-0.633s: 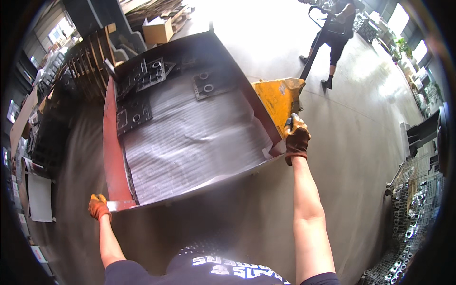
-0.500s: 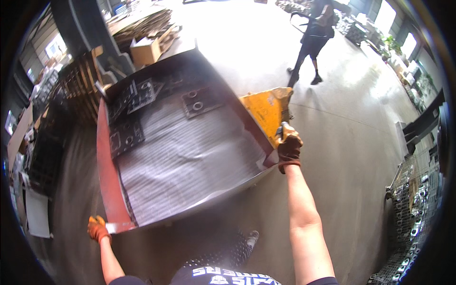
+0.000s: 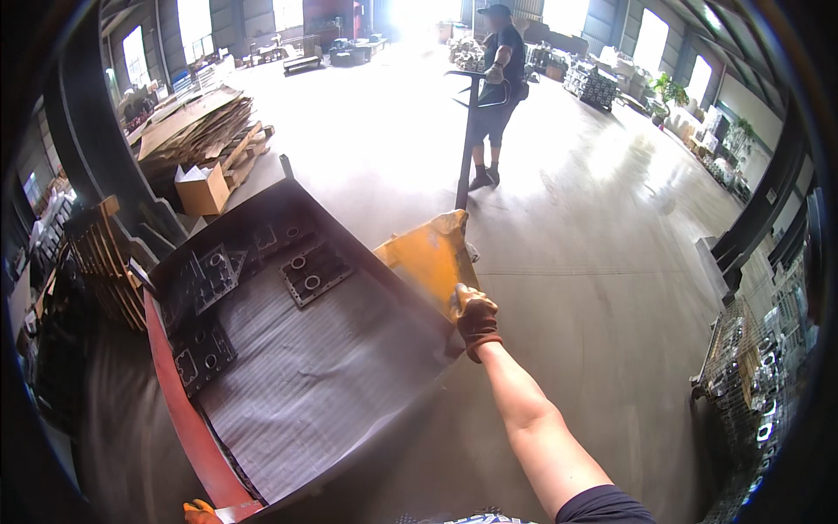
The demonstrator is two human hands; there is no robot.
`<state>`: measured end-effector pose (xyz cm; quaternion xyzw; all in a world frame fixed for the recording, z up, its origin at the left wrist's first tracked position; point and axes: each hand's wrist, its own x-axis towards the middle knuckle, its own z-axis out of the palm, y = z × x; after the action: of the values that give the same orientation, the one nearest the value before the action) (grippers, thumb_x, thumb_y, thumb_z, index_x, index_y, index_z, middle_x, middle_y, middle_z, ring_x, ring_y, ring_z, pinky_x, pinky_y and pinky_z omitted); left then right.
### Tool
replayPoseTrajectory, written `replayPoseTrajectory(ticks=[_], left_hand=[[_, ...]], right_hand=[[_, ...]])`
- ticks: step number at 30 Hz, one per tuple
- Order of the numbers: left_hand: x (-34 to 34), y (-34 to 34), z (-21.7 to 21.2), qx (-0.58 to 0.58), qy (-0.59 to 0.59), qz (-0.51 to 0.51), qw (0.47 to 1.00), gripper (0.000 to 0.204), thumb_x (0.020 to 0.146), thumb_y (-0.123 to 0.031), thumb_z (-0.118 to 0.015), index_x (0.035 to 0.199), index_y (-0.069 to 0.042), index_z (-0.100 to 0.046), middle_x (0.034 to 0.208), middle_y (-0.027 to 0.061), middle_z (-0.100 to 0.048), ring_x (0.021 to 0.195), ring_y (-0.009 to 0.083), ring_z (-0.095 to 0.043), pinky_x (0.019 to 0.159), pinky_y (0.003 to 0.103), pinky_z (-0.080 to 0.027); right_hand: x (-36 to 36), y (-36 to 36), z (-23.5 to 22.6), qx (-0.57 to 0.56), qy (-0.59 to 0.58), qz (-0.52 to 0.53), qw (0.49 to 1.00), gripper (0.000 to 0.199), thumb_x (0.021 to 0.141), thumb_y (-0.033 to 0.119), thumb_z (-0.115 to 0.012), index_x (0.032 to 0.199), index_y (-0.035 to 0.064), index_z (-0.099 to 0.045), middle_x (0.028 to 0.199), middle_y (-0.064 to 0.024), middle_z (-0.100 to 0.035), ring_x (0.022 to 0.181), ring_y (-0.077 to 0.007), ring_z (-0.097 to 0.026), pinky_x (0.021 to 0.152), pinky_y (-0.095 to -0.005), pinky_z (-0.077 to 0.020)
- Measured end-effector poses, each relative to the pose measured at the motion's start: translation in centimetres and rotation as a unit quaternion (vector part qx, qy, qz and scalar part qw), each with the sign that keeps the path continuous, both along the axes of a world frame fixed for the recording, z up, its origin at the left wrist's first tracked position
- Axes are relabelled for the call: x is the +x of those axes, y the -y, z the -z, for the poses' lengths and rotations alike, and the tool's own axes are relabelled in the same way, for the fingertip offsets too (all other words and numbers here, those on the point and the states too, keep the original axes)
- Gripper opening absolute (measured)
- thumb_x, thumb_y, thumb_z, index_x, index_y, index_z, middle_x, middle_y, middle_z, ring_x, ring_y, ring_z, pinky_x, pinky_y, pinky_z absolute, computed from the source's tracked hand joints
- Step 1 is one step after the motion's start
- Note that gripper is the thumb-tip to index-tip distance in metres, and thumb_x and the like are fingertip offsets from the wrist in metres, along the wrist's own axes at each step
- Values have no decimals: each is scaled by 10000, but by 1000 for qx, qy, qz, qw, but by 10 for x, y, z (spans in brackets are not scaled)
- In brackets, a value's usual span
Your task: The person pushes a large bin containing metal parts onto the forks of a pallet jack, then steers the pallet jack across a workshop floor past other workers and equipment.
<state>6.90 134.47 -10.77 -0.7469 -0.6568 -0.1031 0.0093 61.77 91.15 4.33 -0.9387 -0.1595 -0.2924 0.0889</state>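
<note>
In the bin, plates already lie loaded; your right hand curls around its corner; left hand's grip indeterminable.

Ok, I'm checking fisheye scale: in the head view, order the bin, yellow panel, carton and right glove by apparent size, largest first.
1. Bin
2. Yellow panel
3. Carton and right glove: too alike to rank.

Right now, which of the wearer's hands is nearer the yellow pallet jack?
Right. The right hand is beside the yellow pallet jack; the left hand is across the red bin.
</note>
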Motion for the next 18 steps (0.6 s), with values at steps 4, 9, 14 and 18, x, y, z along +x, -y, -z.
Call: replayPoseTrajectory(ticks=[4, 9, 14, 18], left_hand=[[22, 22, -20, -40, -17, -44, 998, 458, 859, -397, -492, 922, 29, -648, 884, 230, -655, 812, 371, -640, 713, 467, -508], [46, 39, -2, -48, 36, -116, 991, 388, 843, -342, -559, 953, 21, -637, 897, 186, -662, 785, 305, -621, 666, 436, -499], [79, 48, 48, -18, 94, -183, 979, 351, 805, -275, -647, 1043, -17, -622, 964, 144, -667, 803, 246, -644, 662, 386, -524], [82, 72, 20, -25, 256, -137, 957, 486, 763, -235, -682, 1155, 19, -548, 1097, 223, -613, 976, 309, -620, 791, 387, -503]], right_hand=[[43, -2, -16, 10, -6, -24, 1000, 109, 807, 186, -535, 857, 89, -547, 845, -100, -629, 838, -319, -611, 696, -431, -479], [98, 8, -39, 36, 17, -87, 995, 78, 788, 149, -525, 834, 87, -533, 840, -121, -624, 828, -330, -604, 700, -434, -471], [156, 20, -42, 52, -2, -131, 990, 107, 776, 188, -574, 813, 94, -536, 812, -136, -618, 773, -333, -607, 664, -443, -465], [191, 0, -48, -39, -56, -84, 994, 265, 716, 256, -574, 941, 118, -558, 873, -111, -612, 827, -300, -616, 690, -425, -488]])
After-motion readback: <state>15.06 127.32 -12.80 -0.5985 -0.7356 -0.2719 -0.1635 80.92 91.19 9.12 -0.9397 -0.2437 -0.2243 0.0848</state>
